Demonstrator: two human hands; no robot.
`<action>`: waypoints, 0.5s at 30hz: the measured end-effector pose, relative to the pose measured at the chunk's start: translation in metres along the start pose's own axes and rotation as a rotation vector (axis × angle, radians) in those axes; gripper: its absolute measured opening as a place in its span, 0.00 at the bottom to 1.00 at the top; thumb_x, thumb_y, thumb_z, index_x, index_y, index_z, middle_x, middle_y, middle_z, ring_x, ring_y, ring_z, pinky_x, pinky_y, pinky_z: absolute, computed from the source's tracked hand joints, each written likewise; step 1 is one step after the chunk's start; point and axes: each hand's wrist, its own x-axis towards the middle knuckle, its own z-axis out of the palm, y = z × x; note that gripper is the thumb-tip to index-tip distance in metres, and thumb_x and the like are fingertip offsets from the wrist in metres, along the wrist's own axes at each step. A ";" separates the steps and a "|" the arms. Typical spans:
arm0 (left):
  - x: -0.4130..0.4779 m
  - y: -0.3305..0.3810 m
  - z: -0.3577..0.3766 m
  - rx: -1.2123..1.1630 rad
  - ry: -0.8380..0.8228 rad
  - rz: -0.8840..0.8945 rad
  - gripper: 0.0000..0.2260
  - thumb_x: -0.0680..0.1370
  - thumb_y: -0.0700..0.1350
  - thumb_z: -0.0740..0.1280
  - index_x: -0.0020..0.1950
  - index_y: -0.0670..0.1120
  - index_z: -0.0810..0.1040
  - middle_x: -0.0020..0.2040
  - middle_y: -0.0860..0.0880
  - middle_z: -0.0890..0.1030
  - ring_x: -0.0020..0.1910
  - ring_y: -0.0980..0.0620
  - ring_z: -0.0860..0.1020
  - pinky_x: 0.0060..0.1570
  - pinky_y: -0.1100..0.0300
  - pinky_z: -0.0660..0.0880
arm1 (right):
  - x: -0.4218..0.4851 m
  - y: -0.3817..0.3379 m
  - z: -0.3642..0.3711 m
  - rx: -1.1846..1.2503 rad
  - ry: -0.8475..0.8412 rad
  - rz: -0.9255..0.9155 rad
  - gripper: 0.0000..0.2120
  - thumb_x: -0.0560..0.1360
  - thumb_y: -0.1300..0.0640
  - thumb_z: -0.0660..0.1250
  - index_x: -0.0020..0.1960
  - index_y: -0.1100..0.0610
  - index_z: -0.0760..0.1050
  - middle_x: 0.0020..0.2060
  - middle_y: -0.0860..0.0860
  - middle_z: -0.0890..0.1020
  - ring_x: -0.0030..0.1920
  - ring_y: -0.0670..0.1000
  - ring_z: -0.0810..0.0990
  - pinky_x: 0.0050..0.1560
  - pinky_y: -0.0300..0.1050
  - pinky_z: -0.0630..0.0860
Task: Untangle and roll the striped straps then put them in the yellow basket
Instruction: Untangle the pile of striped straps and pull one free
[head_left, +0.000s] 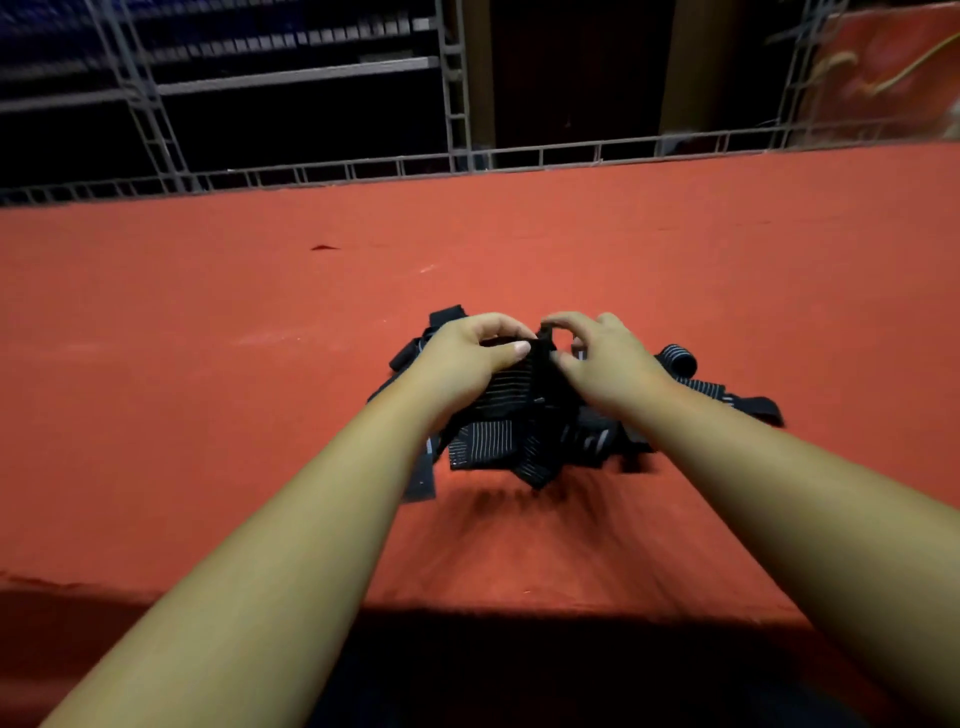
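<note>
Two hands work a tangle of striped straps (519, 415) mid-surface on the red table (208, 364). Left hand (462, 353) and right hand (602, 358) both pinch one raised strap. A rolled strap (678, 358) lies just right of them.

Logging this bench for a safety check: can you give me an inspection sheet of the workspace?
Surface: red cloth-covered table, with a small dark mark on it.
Job's things: tangled striped straps heaped mid-table; what looks like a rolled strap at the heap's right; yellow basket not in view.
Clutter: nothing seen.
Grips: left hand and right hand both pinch a strap at the heap's top.
Cables: nothing seen.
Surroundings: metal truss rail behind the table, dim shelves beyond it, blurred red banner at far right.
</note>
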 end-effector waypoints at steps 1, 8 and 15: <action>-0.003 0.003 -0.002 0.006 -0.009 0.003 0.06 0.83 0.42 0.72 0.53 0.52 0.88 0.44 0.54 0.88 0.41 0.58 0.84 0.42 0.63 0.80 | -0.001 -0.002 -0.005 -0.026 0.003 -0.013 0.17 0.84 0.53 0.65 0.70 0.41 0.80 0.56 0.53 0.76 0.59 0.56 0.80 0.60 0.45 0.72; -0.013 0.004 -0.017 -0.111 0.011 -0.031 0.07 0.84 0.42 0.72 0.52 0.53 0.87 0.47 0.49 0.89 0.44 0.52 0.86 0.47 0.56 0.84 | -0.013 -0.018 -0.021 0.105 -0.257 -0.051 0.20 0.81 0.59 0.69 0.68 0.39 0.78 0.61 0.45 0.85 0.57 0.46 0.85 0.59 0.45 0.79; -0.008 -0.018 -0.013 -0.189 0.128 -0.121 0.04 0.83 0.45 0.73 0.50 0.52 0.87 0.46 0.51 0.89 0.42 0.51 0.86 0.47 0.54 0.83 | -0.037 -0.033 0.000 0.746 -0.444 0.209 0.24 0.85 0.40 0.64 0.67 0.57 0.83 0.59 0.55 0.89 0.62 0.57 0.87 0.70 0.57 0.77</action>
